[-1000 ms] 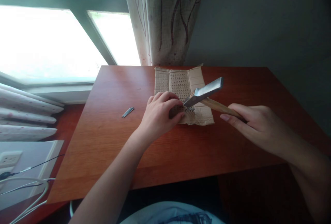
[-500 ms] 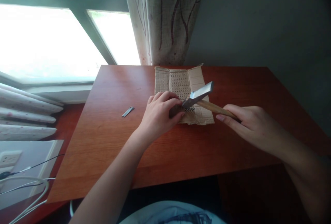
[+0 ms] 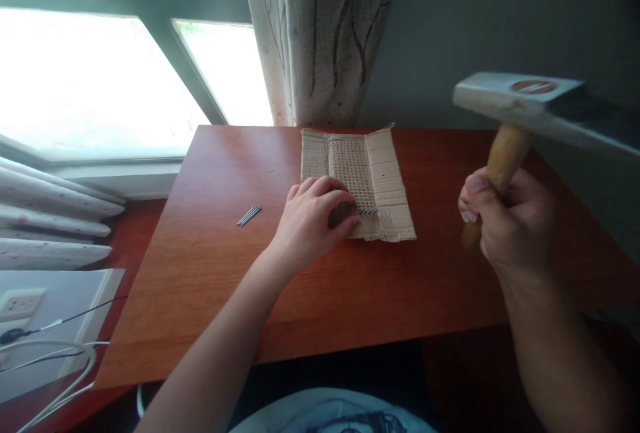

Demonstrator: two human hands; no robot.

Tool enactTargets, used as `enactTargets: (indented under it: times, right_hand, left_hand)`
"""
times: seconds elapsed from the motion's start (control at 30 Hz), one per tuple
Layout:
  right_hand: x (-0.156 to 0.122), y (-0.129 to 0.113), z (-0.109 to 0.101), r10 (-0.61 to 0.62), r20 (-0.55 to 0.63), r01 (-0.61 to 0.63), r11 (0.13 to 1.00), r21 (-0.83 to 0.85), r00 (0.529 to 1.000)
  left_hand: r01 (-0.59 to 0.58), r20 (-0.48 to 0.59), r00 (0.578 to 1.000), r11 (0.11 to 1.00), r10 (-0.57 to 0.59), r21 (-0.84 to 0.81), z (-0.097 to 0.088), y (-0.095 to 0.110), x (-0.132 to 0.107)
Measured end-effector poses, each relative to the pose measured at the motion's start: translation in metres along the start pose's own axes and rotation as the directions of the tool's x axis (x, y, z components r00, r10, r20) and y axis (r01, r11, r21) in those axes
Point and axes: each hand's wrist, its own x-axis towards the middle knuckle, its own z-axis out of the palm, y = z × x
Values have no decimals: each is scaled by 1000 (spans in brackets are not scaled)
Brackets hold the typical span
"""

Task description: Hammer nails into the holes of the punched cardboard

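Right hand (image 3: pixel 515 223) is lifting its gripped hammer (image 3: pixel 523 96), uncovering the nail row (image 3: pixel 369 212) — left hand (image 3: pixel 313 213) is covering cardboard (image 3: pixel 387 176), hold unclear.

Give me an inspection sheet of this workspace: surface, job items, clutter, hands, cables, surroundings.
Surface: reddish-brown wooden table, sheen at far left.
Job's things: flat brown corrugated cardboard sheet with rows of small holes; thin grey metal rods, apparently nails, lying to its left; steel-headed hammer with pale wooden handle.
Clutter: nothing seen.
Hands: left hand curled over the sheet, anything inside its grip hidden; right hand closed around the handle, hammer held up off the table.
Cables: white cable and black cable at left, near a white wall socket.
Surroundings: bright window, pale branch-patterned curtain, dark grey wall.
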Motion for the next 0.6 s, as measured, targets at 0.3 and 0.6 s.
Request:
enactTargets:
  times: [0.3,0.6]
  right_hand:
    - [15,34,39,2,-255,104,910,401,967]
    - [9,42,35,-17,-202,108,886,450,979]
  left_hand:
    - [9,-6,1000,1000,-9,10,0,1,0]
    - [-4,-2,1000,1000,4,19,-1,2,0]
